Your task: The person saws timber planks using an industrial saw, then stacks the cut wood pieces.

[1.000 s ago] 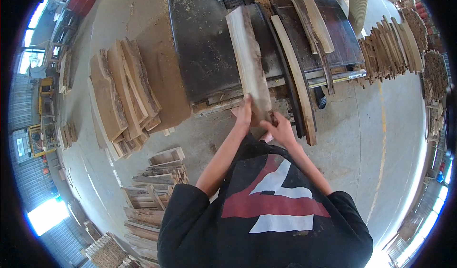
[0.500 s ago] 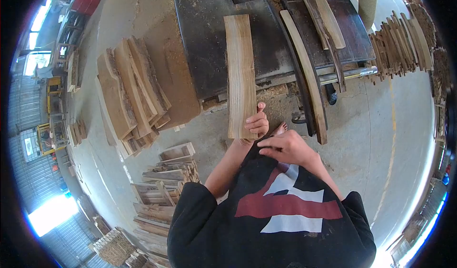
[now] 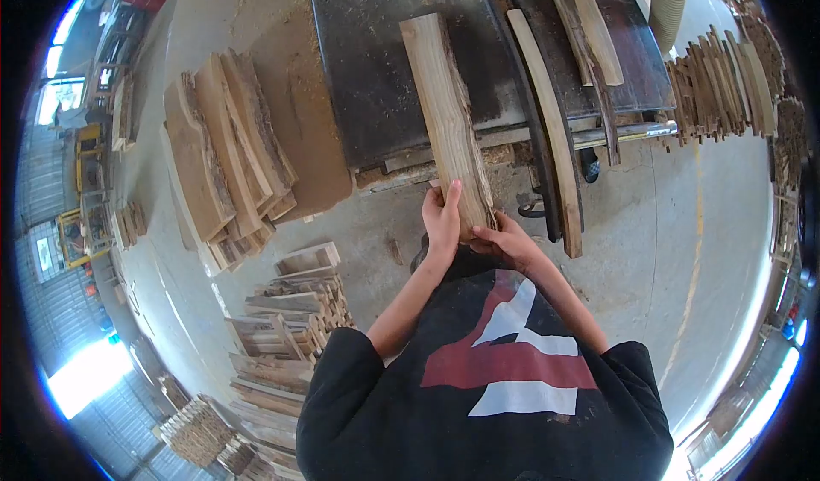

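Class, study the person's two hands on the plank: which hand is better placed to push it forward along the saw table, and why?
Probably the right hand: it sits at the plank's near end. The left hand grips its side edge, better suited to steering across the saw table.

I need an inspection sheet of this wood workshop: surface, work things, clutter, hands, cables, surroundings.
Surface: dark machine table, sawdust on it.
Job's things: plank with a bark edge, far end on the table, near end held.
Clutter: curved strips at the table's right side.
Grippers: left hand and right hand grip the plank's near end.
Cables: nothing seen.
Surroundings: slab stack at left, offcut pile on the floor, stick bundles at right.
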The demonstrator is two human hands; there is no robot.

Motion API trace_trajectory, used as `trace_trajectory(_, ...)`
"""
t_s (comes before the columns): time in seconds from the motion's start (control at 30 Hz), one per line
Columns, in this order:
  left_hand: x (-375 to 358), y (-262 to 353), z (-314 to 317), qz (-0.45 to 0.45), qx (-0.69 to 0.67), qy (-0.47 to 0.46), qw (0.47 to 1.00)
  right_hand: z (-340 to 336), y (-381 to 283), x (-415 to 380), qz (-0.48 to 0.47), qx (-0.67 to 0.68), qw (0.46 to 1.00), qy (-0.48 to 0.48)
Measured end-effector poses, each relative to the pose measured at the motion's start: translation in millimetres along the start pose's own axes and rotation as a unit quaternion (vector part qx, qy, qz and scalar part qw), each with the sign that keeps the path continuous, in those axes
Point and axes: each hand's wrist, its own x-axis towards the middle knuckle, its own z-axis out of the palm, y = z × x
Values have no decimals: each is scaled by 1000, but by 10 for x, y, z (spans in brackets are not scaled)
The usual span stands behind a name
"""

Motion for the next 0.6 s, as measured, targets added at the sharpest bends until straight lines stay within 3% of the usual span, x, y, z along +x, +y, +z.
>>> trace_trajectory(0.13,176,-115,-69,-22,-4,-17,1000,1,-73,68,-9,12,1000,4)
trace_trajectory(0.2,297,-73,-30,87,100,-56,990,-22,-118,112,-4,-18,1000,8)
trace_trajectory(0.27,393,60,-52,63,127,-65,988,-54,-158,136,5,-51,999,16)
trace_trajectory(0.33,461,243,-18,262,361,8,895,-42,-229,92,43,-20,998,41)
trace_trajectory(0.37,504,327,19,256,357,8,898,-70,-208,104,49,-24,997,45)
trace_trajectory(0.43,650,468,89,400,491,-13,774,-180,-102,183,56,6,996,66)
trace_trajectory(0.47,733,463,134,400,489,-12,775,-240,-31,221,56,3,996,68)
trace_trajectory(0.6,1338,577,342,452,544,-72,703,-248,-26,401,25,-21,998,58)
